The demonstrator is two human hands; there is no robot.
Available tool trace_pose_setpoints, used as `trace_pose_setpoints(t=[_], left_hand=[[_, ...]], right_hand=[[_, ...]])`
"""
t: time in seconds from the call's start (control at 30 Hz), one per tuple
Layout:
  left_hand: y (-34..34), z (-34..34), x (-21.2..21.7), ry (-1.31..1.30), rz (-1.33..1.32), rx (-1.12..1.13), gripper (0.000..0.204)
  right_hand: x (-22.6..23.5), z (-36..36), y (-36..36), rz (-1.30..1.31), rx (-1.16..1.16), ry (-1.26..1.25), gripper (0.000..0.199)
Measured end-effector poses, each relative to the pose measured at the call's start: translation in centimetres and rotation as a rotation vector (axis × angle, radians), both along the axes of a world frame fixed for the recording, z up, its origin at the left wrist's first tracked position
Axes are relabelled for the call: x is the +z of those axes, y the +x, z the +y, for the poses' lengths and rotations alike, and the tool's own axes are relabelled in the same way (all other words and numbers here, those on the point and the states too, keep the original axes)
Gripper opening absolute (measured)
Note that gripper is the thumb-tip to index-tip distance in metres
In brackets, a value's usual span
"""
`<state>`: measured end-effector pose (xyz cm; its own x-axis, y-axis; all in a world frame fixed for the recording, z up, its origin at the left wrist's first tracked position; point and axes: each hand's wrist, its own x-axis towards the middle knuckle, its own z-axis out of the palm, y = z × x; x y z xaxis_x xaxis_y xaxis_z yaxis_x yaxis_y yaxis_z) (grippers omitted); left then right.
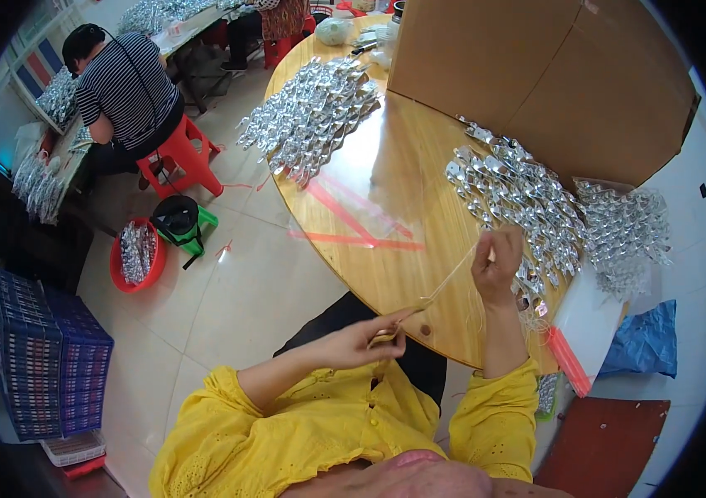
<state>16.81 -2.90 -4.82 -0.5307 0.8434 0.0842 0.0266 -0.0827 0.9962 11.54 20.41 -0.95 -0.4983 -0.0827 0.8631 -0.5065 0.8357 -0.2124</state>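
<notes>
Slip and snag hazards

Head view: left hand point(379, 339) and right hand point(498, 257) both grip a thin pale thread point(455, 270) over the yellow wooden table point(419, 166); a weak pinch could drop it; twisted silver pieces point(527, 195) (beside the right hand) could snag it.

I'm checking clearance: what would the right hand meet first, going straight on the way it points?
The right hand would probably meet the silver pieces just beyond it; its height is unclear, so it might pass over them.
</notes>
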Motion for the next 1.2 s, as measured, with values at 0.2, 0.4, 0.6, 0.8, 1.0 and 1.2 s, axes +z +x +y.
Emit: trace_pose_setpoints(t=[0.2,0.4,0.6,0.8,1.0,1.2], left_hand=[[0.6,-4.4,-0.2,-0.112,-0.286,-0.007,0.049],[-0.3,-11.1,3.1,-0.311,-0.082,0.200,0.029],[-8.3,-14.3,9.6,-0.424,0.374,0.752,0.038],[-22.0,-14.5,10.1,-0.435,0.449,1.076,0.031],[-32.0,-12.0,8.9,-0.823,0.920,1.082,0.021],[-32.4,-8.7,6.8,-1.058,1.079,0.873,0.016]], right_hand=[[-0.1,0.5,0.5,0.079,-0.087,-0.029,0.015],[-0.3,0.5,0.3,0.014,-0.023,-0.218,0.007],[-2.2,-0.5,0.3,-0.109,0.162,-0.198,0.027],[-1.4,-3.3,0.0,-0.188,0.231,-0.118,0.018],[-1.5,-3.2,0.3,-0.199,0.224,-0.100,0.006],[-1.5,-3.2,0.0,-0.186,0.226,-0.086,0.007]])
